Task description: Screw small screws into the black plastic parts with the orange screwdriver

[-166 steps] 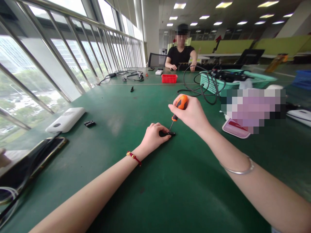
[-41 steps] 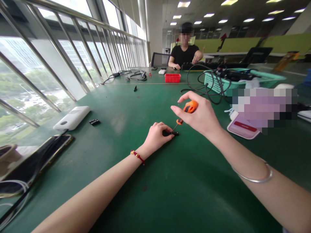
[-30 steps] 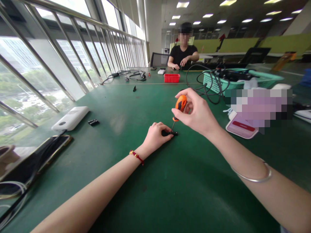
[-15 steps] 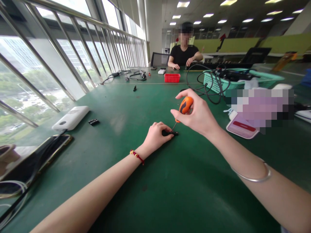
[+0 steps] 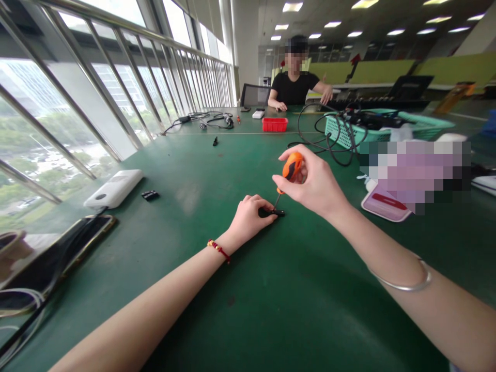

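Observation:
My left hand (image 5: 251, 217) is closed on a small black part (image 5: 278, 212), pressing it against the green table (image 5: 217, 310). The part is mostly covered by my fingers, so its kind does not show. My right hand (image 5: 315, 178) holds an orange-and-black screwdriver (image 5: 292, 165) with its handle against the palm side, thumb and index finger spread apart. The screwdriver leans, and its thin shaft runs down to the black part beside my left fingertips. Where exactly the tip sits cannot be made out.
At left lie a white power bank (image 5: 114, 188), a black piece (image 5: 150, 195) and a phone (image 5: 89, 232) with cables. Ahead are a red bin (image 5: 275, 124) and a small black piece (image 5: 215, 141). A teal basket (image 5: 337, 132) with cables stands right. A person (image 5: 294, 85) sits opposite.
The screwdriver handle has tilted slightly left within my right hand. My left hand and the black part stay put. Across the table, the other person's arm has moved out to the right.

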Available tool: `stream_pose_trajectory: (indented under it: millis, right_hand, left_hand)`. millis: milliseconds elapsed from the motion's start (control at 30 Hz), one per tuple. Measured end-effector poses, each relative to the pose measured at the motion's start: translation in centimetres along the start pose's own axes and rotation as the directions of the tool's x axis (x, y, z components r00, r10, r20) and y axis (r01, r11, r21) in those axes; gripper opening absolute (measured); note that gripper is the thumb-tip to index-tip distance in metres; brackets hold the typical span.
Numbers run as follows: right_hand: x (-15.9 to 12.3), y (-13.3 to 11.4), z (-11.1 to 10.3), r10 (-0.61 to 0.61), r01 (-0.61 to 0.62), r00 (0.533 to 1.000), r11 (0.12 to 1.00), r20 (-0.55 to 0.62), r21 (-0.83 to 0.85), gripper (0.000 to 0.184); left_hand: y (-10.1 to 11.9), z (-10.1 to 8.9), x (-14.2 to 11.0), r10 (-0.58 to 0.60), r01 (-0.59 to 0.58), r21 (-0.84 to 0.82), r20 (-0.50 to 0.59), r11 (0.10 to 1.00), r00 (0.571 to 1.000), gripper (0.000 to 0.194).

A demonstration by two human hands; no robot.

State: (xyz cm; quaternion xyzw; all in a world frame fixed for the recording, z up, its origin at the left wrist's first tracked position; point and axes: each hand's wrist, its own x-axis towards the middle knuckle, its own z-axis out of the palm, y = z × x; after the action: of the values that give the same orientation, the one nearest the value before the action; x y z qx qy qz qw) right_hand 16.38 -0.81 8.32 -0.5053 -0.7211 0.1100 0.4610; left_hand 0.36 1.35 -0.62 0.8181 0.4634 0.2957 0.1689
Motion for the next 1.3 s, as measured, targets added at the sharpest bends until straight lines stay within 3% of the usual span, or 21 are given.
stream_pose_trajectory:
  millis: [300, 467, 633, 767, 1067, 1300]
  right_hand:
    - [-0.1, -0.3, 0.0, 0.037, -0.037, 0.999, 0.998, 0.008, -0.054, 0.012]
    - [0.0, -0.4, -0.3, 0.012, -0.011, 0.997, 1.0, 0.077, -0.014, 0.029]
    - [-0.2, -0.7, 0.0, 0.037, -0.032, 0.998, 0.995, 0.058, -0.091, 0.019]
    - [-0.3, -0.8, 0.3, 0.041, -0.037, 0.995, 0.998, 0.092, -0.046, 0.018]
    - [0.3, -0.4, -0.9, 0.078, -0.072, 0.991, 0.995, -0.107, 0.064, 0.018]
    - [0.7, 0.5, -0.7, 0.094, -0.084, 0.99, 0.992, -0.108, 0.098, 0.018]
  left_hand:
    - [0.4, -0.1, -0.2, 0.009, -0.009, -0.032, -0.004, 0.999, 1.0, 0.016]
    - [0.2, -0.1, 0.0, 0.013, -0.016, -0.066, -0.034, 0.998, 0.999, 0.018]
    - [0.4, -0.1, 0.2, -0.044, 0.043, -0.094, -0.016, 0.995, 0.999, 0.016]
    - [0.7, -0.2, 0.2, -0.06, 0.059, -0.083, -0.006, 0.995, 0.998, 0.012]
    - [0.7, -0.3, 0.1, -0.032, 0.031, -0.072, -0.005, 0.997, 0.999, 0.009]
    - [0.4, -0.2, 0.1, -0.028, 0.029, -0.072, 0.005, 0.997, 1.0, 0.009]
